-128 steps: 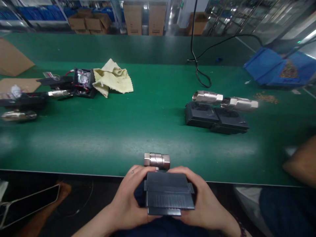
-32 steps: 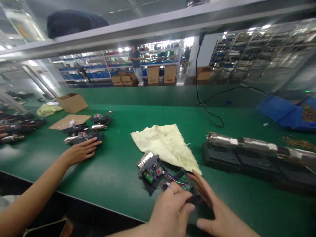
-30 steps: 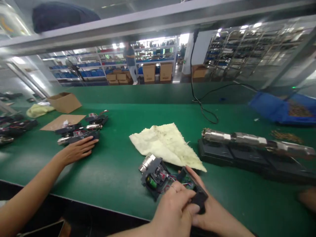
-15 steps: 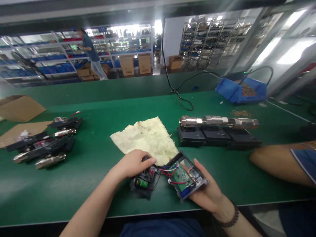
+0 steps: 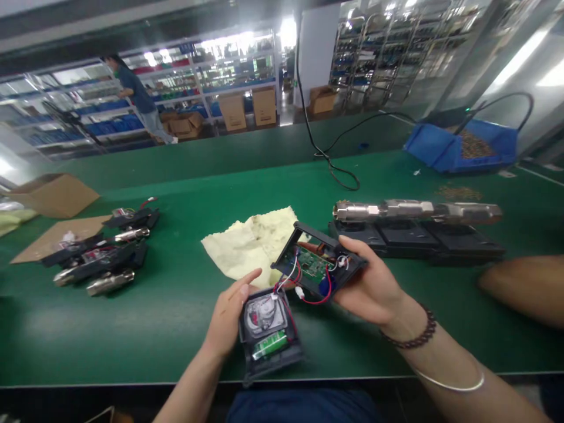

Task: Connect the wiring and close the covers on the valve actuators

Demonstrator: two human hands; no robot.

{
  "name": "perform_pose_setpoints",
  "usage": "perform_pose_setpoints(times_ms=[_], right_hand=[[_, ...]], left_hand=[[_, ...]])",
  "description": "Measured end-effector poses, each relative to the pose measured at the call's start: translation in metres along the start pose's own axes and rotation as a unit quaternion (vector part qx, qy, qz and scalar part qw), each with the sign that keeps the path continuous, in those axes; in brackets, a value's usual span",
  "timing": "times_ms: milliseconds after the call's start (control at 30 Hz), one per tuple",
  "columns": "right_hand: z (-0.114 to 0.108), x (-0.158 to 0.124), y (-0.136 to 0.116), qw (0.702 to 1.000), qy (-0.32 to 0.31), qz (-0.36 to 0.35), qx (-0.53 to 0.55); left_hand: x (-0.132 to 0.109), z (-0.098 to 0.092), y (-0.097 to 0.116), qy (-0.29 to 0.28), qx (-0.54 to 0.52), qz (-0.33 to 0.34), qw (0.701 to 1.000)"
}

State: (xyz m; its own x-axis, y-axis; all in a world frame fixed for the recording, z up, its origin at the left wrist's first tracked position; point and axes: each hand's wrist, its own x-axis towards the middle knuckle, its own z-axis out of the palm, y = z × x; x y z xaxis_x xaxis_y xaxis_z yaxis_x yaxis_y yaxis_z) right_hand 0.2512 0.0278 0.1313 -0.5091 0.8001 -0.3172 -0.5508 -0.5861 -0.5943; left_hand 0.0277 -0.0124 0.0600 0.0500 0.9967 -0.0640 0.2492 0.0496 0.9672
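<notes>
My right hand point(image 5: 370, 288) grips a black plastic housing point(image 5: 348, 271), tilted, with a green circuit board point(image 5: 311, 264) inside. Red and white wires point(image 5: 296, 279) with a small white plug run from it to a second black housing half point(image 5: 282, 358). That half holds a round grey part and a green battery point(image 5: 269, 345). Along its left edge lies my left hand point(image 5: 229, 314), fingers closed on the rim, index finger stretched out. A pale yellow cloth point(image 5: 251, 241) lies flat just behind both pieces.
Three black units with metal fittings point(image 5: 408, 210) stand in a row on the right. More opened units point(image 5: 99, 258) lie at left by a cardboard box point(image 5: 57, 194). A blue bin point(image 5: 462, 147) of small parts sits at back right. Another person's arm point(image 5: 524, 288) rests on the right.
The half at my left hand has turned so its inside faces up, and my left hand has shifted to its left side. My right hand has raised and turned the board housing.
</notes>
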Motion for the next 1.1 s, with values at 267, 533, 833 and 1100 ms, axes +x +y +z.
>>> perform_pose_setpoints(times_ms=[267, 533, 833, 1100], right_hand=[[0.001, 0.023, 0.003, 0.999, 0.034, 0.040, 0.001], [-0.011, 0.028, 0.009, 0.998, 0.063, 0.005, 0.020], [-0.013, 0.029, 0.012, 0.999, 0.047, -0.006, -0.013], [-0.012, 0.029, 0.015, 0.998, 0.054, -0.010, 0.021]], left_hand=[[-0.057, 0.075, -0.023, 0.192, -0.205, -0.008, 0.960], [-0.080, 0.081, -0.034, 0.106, -0.063, 0.071, 0.990], [-0.029, 0.016, 0.008, 0.150, 0.190, 0.244, 0.939], [0.027, -0.001, 0.045, 0.012, 0.158, 0.375, 0.914]])
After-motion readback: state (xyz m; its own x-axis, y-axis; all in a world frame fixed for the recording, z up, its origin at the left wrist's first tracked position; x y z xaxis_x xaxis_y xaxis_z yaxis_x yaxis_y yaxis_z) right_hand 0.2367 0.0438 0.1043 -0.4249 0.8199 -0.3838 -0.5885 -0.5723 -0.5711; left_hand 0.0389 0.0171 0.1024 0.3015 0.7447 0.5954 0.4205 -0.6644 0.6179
